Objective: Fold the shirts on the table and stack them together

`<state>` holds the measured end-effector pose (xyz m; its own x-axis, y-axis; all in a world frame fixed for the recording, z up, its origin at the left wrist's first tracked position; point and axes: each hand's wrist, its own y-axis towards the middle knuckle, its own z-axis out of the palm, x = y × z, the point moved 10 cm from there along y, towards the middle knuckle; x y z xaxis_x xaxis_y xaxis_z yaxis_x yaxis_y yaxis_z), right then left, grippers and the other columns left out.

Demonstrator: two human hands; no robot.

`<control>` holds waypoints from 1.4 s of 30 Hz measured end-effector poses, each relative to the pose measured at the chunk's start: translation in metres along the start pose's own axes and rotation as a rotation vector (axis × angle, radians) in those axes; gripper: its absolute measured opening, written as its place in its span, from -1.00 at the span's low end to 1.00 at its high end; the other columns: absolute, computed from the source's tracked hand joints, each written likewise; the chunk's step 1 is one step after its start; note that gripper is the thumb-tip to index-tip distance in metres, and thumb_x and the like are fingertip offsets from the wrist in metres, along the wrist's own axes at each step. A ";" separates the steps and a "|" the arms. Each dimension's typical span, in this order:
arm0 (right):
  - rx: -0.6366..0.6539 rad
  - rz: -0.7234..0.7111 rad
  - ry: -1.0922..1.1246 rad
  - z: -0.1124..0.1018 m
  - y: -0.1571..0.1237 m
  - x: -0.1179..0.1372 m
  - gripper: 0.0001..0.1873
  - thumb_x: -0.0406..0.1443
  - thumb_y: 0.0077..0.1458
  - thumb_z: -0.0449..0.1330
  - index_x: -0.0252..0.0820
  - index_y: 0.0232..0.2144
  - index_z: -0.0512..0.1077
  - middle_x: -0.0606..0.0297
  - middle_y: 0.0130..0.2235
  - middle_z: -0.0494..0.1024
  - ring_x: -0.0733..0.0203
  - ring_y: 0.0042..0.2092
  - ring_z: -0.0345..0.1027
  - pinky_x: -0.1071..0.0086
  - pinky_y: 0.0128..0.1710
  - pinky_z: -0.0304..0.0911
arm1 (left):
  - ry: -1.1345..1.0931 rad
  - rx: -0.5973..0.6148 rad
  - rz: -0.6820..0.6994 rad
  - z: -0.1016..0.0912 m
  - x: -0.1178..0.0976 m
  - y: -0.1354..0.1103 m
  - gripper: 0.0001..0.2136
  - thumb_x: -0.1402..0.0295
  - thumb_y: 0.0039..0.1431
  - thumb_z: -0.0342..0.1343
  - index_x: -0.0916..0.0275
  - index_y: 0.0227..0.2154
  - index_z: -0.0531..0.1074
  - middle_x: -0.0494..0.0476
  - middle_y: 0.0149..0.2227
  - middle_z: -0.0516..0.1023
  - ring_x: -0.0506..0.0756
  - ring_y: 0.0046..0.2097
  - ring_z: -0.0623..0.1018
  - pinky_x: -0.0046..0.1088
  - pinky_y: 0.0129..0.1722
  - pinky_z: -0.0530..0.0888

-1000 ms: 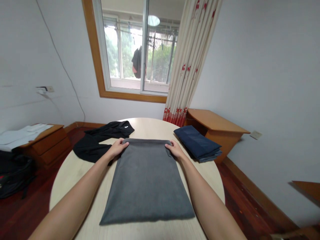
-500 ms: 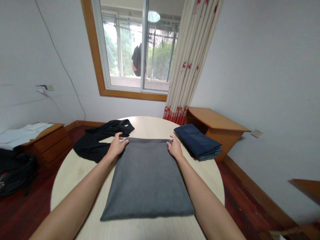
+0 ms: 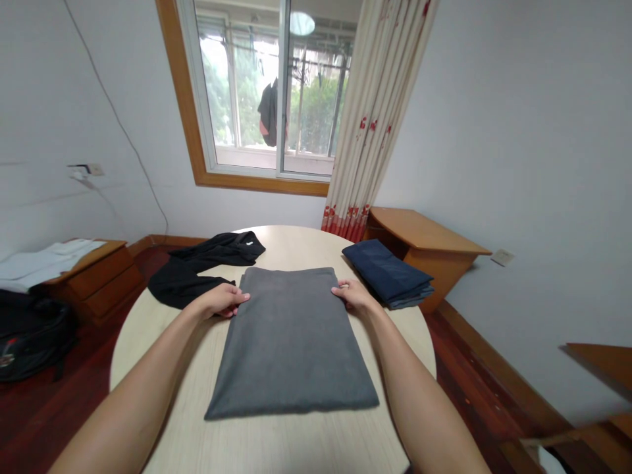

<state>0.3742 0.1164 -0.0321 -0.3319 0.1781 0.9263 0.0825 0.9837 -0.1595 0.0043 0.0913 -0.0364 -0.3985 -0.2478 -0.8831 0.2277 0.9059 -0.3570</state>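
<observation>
A grey folded garment (image 3: 293, 342) lies flat on the round pale table (image 3: 316, 444) in front of me; its exact kind cannot be told. My left hand (image 3: 222, 300) pinches its left edge near the far end, thumb on top. On the opposite edge, my right hand (image 3: 353, 294) grips the cloth at about the same distance. Beyond my left hand a black garment (image 3: 197, 283) lies loosely spread. A stack of folded dark blue clothes (image 3: 388, 271) rests on the right side of the table.
A wooden desk (image 3: 427, 232) stands behind the table on the right. To the left are a low drawer cabinet (image 3: 111, 280) with papers on top and a black bag (image 3: 34, 336) on the floor. A patterned curtain (image 3: 368, 131) hangs beside the window.
Both hands have slid from the far corners of the grey garment to its side edges, a little nearer to me. The view has shifted slightly.
</observation>
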 end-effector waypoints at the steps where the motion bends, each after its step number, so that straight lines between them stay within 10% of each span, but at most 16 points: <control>1: 0.003 -0.011 0.060 0.000 0.000 0.000 -0.71 -0.33 -0.04 0.33 -0.18 -0.27 0.34 0.45 -0.57 0.40 0.34 -0.60 0.21 0.50 -0.62 0.07 | -0.031 -0.027 0.025 -0.002 -0.002 0.000 -0.45 -0.08 -0.37 0.41 0.22 -0.61 0.24 -0.05 -0.66 0.34 -0.07 -0.60 0.30 -0.57 -0.60 0.23; 11: -0.186 -0.224 -0.195 -0.017 0.006 0.002 -0.69 -0.29 -0.12 0.38 -0.16 -0.27 0.43 0.37 -0.52 0.48 0.19 -0.43 0.39 0.37 -0.39 0.28 | 0.137 -0.227 -0.029 -0.014 0.001 -0.005 -0.68 0.19 -0.09 0.32 0.18 -0.43 0.29 -0.12 -0.66 0.27 0.04 -0.62 0.38 -0.40 -0.56 0.42; 15: -0.271 -0.317 -0.532 -0.014 -0.011 0.031 -0.55 -0.33 -0.02 0.30 -0.22 -0.02 0.43 0.03 -0.17 0.58 -0.03 -0.13 0.46 0.19 -0.08 0.30 | 0.534 -0.506 0.082 -0.029 -0.030 -0.022 -0.71 0.28 0.01 0.27 0.24 -0.20 0.42 0.19 -0.37 0.56 0.29 -0.25 0.60 -0.20 -0.24 0.52; 18: -0.239 -0.551 -0.714 0.025 -0.035 0.067 -0.46 -0.22 0.15 0.19 -0.26 0.17 0.33 -0.11 0.14 0.43 -0.12 0.15 0.30 0.09 0.16 0.14 | 0.788 -0.620 0.472 0.009 -0.077 -0.032 -0.66 0.25 0.22 0.07 0.26 0.01 0.43 0.35 0.03 0.53 0.33 0.13 0.46 -0.08 0.13 0.37; 20: -0.038 -0.682 -0.779 0.069 -0.049 0.075 -0.40 -0.11 0.21 0.14 -0.22 0.24 0.27 -0.03 0.27 0.32 -0.08 0.29 0.14 0.05 0.29 -0.03 | 0.872 -0.460 0.685 0.056 -0.088 -0.025 -0.61 0.21 0.31 -0.04 0.23 0.12 0.40 0.29 0.23 0.39 0.27 0.29 0.31 -0.08 0.31 0.15; 24: 0.189 -0.649 -0.890 0.111 -0.049 0.059 -0.34 0.04 0.28 0.01 -0.11 0.31 0.21 0.10 0.38 0.13 -0.03 0.41 -0.13 -0.08 0.36 -0.33 | 0.993 -0.292 0.568 0.087 -0.063 0.011 -0.48 0.08 0.35 -0.13 0.21 0.26 0.28 0.23 0.39 0.12 0.28 0.41 0.07 0.00 0.36 -0.03; 35: 0.017 -0.385 -0.806 0.043 0.004 0.019 -0.27 0.09 0.31 -0.10 -0.14 0.37 0.07 0.10 0.42 -0.03 -0.05 0.44 -0.25 -0.12 0.36 -0.32 | 0.944 -0.427 0.294 0.031 -0.037 0.029 -0.29 -0.10 0.32 -0.24 0.28 0.36 0.10 0.32 0.43 -0.07 0.28 0.43 -0.05 0.07 0.35 -0.07; 42: 0.038 -0.450 -0.673 0.020 -0.038 0.011 -0.24 0.08 0.30 -0.08 -0.18 0.38 0.03 0.06 0.43 -0.07 0.03 0.44 -0.26 -0.02 0.38 -0.30 | 0.962 -0.481 0.288 0.030 -0.035 -0.015 -0.37 0.06 0.36 -0.24 0.35 0.35 0.10 0.32 0.43 -0.08 0.29 0.44 -0.08 0.01 0.36 -0.05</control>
<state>0.3487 0.0811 -0.0225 -0.8208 -0.2711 0.5028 -0.2218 0.9624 0.1568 0.0410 0.0762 -0.0095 -0.9561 0.1742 -0.2357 0.1379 0.9770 0.1626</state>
